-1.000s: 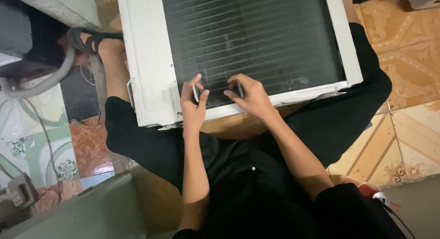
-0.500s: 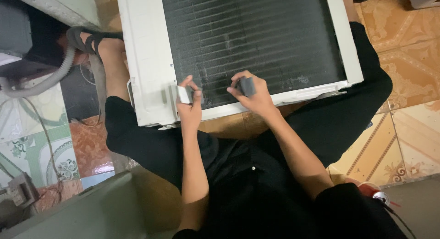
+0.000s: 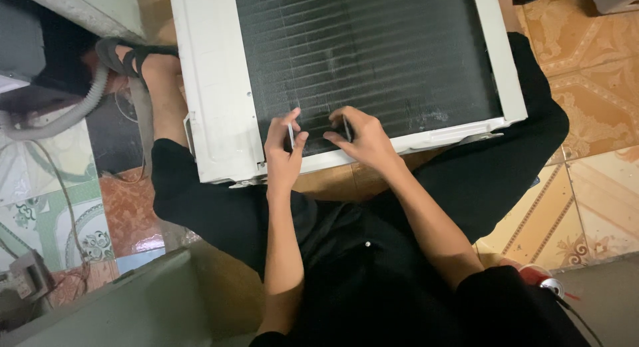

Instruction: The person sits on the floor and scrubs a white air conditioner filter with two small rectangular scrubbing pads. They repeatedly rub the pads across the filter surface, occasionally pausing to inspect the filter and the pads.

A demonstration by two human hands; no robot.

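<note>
Two hands, left and right, each pinch a small tool against the coil, near its six o'clock edge.

floor: patterned orange-tan tiles at right | green-white and red tiles at left | grey hose and thin cable over left tiles | light: dim, indoor

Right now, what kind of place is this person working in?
Probably a home floor or small repair corner. A white-framed air conditioner unit with a dark finned coil lies on patterned floor tiles, and a grey hose runs alongside.
</note>
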